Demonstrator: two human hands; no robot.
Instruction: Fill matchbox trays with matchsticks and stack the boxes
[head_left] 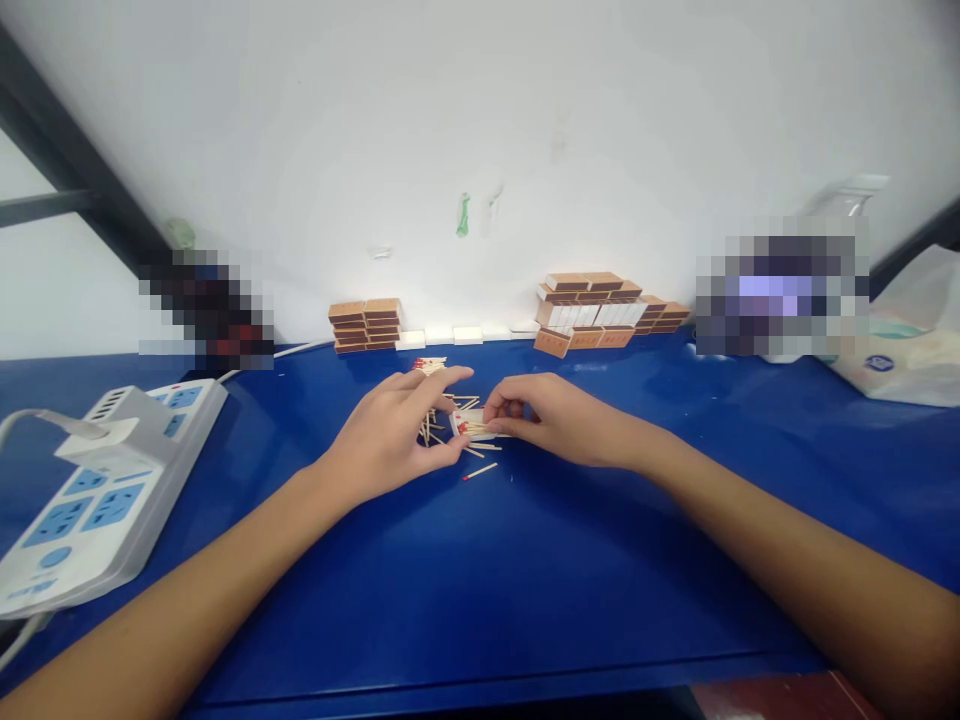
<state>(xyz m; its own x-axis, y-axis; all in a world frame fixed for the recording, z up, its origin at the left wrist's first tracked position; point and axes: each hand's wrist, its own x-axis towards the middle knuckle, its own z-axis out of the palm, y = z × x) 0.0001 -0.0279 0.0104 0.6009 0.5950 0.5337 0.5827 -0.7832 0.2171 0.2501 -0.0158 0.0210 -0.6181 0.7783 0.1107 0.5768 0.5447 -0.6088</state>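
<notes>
My right hand (547, 415) is closed in a pinch on some red-tipped matches (475, 429), over a small white matchbox tray (471, 413). My fingers hide part of the tray. Just left of it, my left hand (394, 425) has its thumb and fingers apart, with nothing held between them. Loose matches (426, 432) lie scattered under and beside the left fingers, and a small heap of matches (431, 366) is behind that hand. One single match (480, 471) rests on the blue table in front of the tray.
Stacked matchboxes (366, 325) stand at the wall on the left, and a larger matchbox stack (585, 315) on the right. Between them is a row of white trays (468, 336). A power strip (112, 500) with a plugged-in charger sits left; a plastic packet (900, 350) lies far right.
</notes>
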